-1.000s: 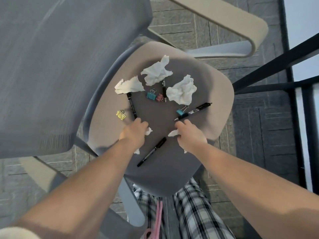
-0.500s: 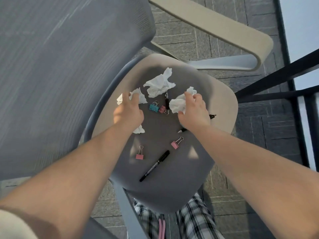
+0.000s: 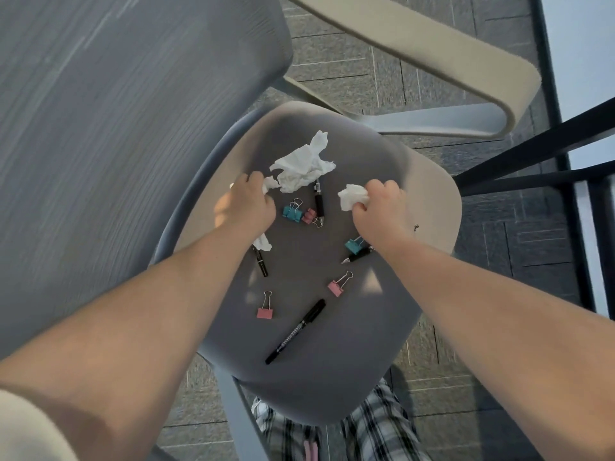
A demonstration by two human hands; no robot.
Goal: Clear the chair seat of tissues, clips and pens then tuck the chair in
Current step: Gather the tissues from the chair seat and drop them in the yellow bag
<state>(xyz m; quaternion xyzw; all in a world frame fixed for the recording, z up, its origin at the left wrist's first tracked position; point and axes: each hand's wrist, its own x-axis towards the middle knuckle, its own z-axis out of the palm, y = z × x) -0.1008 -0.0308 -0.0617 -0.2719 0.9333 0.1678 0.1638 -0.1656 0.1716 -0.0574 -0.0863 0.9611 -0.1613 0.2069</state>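
Note:
The grey chair seat (image 3: 319, 387) fills the middle of the head view. My left hand (image 3: 248, 207) is shut on crumpled white tissue (image 3: 270, 185), with more of it showing below the hand. My right hand (image 3: 381, 212) is shut on another crumpled tissue (image 3: 352, 196). A loose tissue (image 3: 304, 168) lies on the seat between and beyond the hands. Several binder clips lie on the seat: teal (image 3: 291, 211) beside pink (image 3: 309, 216), teal (image 3: 353, 245), pink (image 3: 336, 287), pink (image 3: 265, 312). A black marker (image 3: 296, 331) lies near the front; other pens (image 3: 318, 202), (image 3: 260, 262), (image 3: 357, 257) lie further in.
The chair's grey backrest (image 3: 109, 128) rises at the left, and a beige armrest (image 3: 432, 54) curves across the top right. Black desk frame bars (image 3: 532, 151) stand at the right over grey carpet tiles. Checked trousers (image 3: 376, 430) show below the seat's front edge.
Both hands moved from the seat's front toward its back and closed on further tissues there. Two pink clips that lay under the hands near the front came into view.

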